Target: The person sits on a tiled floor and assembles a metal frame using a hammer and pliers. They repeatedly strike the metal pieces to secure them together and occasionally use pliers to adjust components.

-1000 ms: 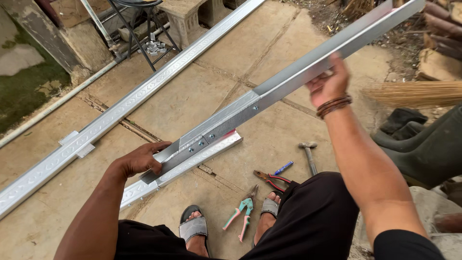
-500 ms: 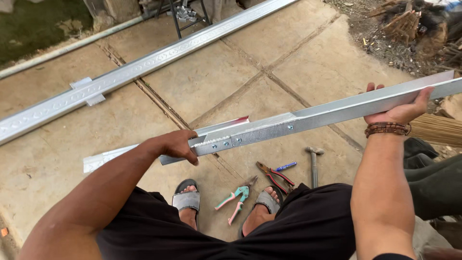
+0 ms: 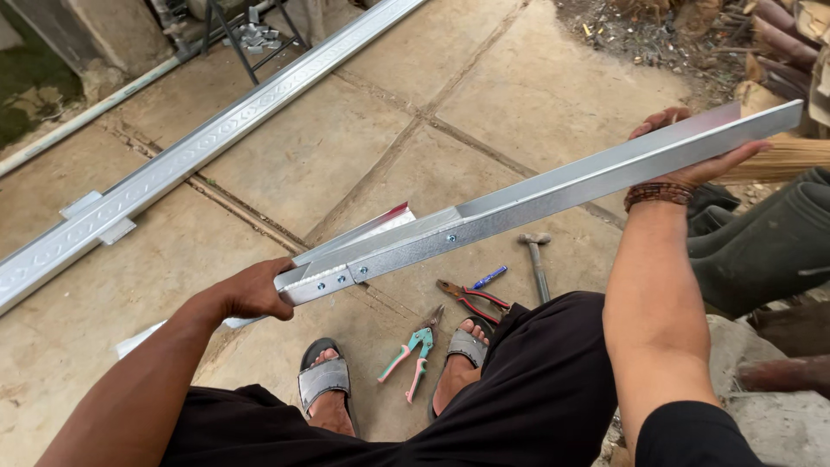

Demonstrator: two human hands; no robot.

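Presently, left hand [image 3: 255, 292] clasps long galvanised steel channel [image 3: 536, 195] near its bolted end; right hand [image 3: 692, 147] cradles far end, fingers loosely curled; tin snips [image 3: 413, 353] lie untouched on the floor.

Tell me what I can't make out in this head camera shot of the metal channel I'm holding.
- Left hand fingers: wrapped behind the metal channel, head view.
- Right hand palm: covered by the channel.
- Flat strip on the ground: mostly hidden under the channel.
- Long patterned rail: both ends cut off by the frame.
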